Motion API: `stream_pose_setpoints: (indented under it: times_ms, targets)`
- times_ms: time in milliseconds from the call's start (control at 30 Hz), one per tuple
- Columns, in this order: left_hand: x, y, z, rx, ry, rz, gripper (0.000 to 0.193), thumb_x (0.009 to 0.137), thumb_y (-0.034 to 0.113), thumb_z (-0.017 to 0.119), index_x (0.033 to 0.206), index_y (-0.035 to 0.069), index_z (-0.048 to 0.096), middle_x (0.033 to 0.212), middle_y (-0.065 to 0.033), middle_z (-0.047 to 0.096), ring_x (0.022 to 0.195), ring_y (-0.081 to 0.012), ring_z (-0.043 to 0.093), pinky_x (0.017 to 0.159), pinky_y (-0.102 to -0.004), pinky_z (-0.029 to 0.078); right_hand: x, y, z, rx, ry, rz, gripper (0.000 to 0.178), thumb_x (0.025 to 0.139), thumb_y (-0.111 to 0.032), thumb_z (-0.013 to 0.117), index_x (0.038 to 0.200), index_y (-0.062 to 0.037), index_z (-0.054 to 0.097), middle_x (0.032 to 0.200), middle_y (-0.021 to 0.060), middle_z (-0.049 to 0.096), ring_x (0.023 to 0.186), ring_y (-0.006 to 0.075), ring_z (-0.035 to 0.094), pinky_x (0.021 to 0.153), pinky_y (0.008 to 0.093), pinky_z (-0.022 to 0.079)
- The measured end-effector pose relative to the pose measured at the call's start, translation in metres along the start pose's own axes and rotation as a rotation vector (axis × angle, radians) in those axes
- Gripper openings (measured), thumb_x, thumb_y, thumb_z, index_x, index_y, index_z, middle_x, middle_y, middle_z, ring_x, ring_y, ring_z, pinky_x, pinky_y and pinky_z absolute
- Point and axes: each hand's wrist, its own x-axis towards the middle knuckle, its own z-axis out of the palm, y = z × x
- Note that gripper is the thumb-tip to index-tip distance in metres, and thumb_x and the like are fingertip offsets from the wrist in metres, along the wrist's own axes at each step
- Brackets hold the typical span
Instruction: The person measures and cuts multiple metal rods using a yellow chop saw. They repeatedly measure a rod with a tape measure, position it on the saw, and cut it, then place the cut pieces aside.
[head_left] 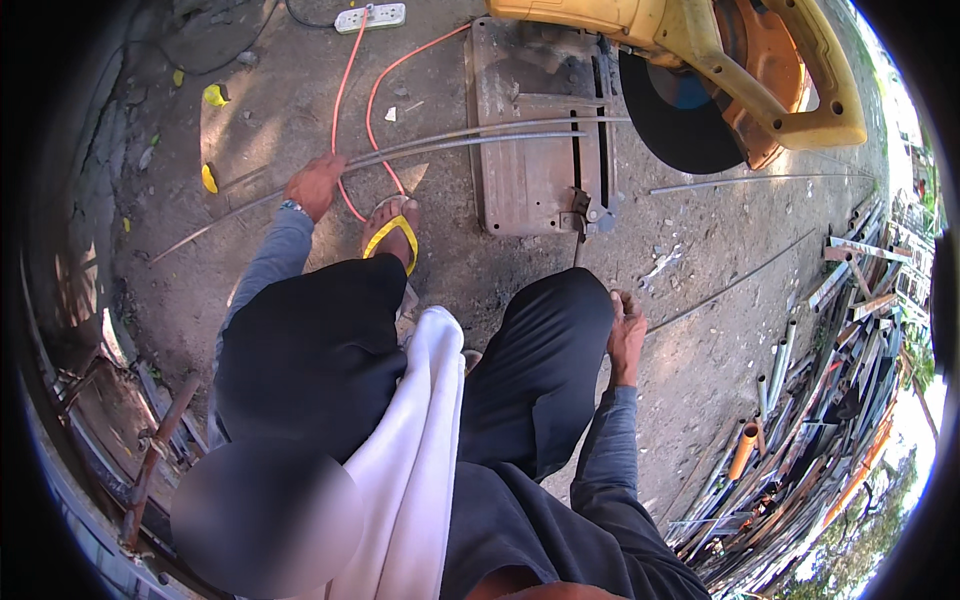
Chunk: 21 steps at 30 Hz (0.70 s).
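My left hand (316, 187) is closed around thin metal rods (430, 145), left of the saw base. To the right the rods run across the rusty metal base (520, 190) of a yellow chop saw (690, 45); to the left a length extends low over the ground. The saw's dark cutting disc (665, 115) is raised on the right side of the base. A small clamp (585, 208) sits at the base's near edge. My right hand (627, 330) is beside my right knee with fingers curled; what they hold, if anything, is hidden. A thin rod (730, 287) on the ground reaches toward it.
An orange cord (345, 90) runs from a white power strip (370, 17) past my sandaled foot (392, 235) to the saw. A large pile of metal bars and pipes (830, 400) lies at right. Another rod (750, 181) lies beyond the base. A white cloth (415, 440) hangs between my legs.
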Motion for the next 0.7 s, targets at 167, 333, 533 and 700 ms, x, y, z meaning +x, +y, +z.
stream_pose_setpoints:
  times_ms: [167, 333, 533, 700]
  targets:
    - [-0.039, -0.074, -0.021, 0.124, -0.048, -0.138, 0.039, 0.100, 0.013, 0.045, 0.138, 0.010, 0.055, 0.140, -0.0173, 0.058, 0.129, -0.0381, 0.056, 0.110, -0.0443, 0.047, -0.003, 0.001, 0.004, 0.097, -0.051, -0.039, 0.032, 0.103, -0.029, 0.064, 0.106, 0.0022, 0.069, 0.092, 0.0133, 0.073, 0.084, 0.0198, 0.066, 0.080, 0.0341, 0.053]
    - [-0.055, -0.066, -0.002, 0.064, -0.032, -0.101, 0.052, 0.106, 0.030, 0.045, 0.152, 0.007, 0.042, 0.154, -0.0150, 0.047, 0.143, -0.0325, 0.043, 0.121, -0.0511, 0.028, -0.014, 0.026, 0.010, 0.095, -0.044, -0.206, 0.035, 0.102, -0.029, 0.062, 0.111, 0.0046, 0.066, 0.096, 0.0124, 0.071, 0.089, 0.0202, 0.066, 0.082, 0.0344, 0.052]
    - [-0.044, -0.035, -0.023, 0.051, 0.033, -0.153, 0.048, 0.101, 0.022, 0.048, 0.148, 0.012, 0.049, 0.143, -0.0077, 0.058, 0.125, -0.0336, 0.053, 0.104, -0.0505, 0.046, -0.010, 0.085, 0.013, 0.107, 0.004, -0.236, 0.050, 0.105, -0.040, 0.055, 0.119, 0.0075, 0.062, 0.104, 0.0177, 0.070, 0.094, 0.0274, 0.067, 0.086, 0.0384, 0.053]
    - [-0.052, -0.010, -0.023, 0.218, 0.055, -0.256, 0.051, 0.097, 0.016, 0.049, 0.148, 0.015, 0.050, 0.142, -0.0053, 0.059, 0.114, -0.0320, 0.055, 0.095, -0.0468, 0.051, -0.003, 0.063, 0.017, 0.118, -0.041, -0.200, 0.050, 0.105, -0.040, 0.054, 0.118, 0.0071, 0.063, 0.103, 0.0172, 0.070, 0.093, 0.0267, 0.067, 0.085, 0.0380, 0.053]
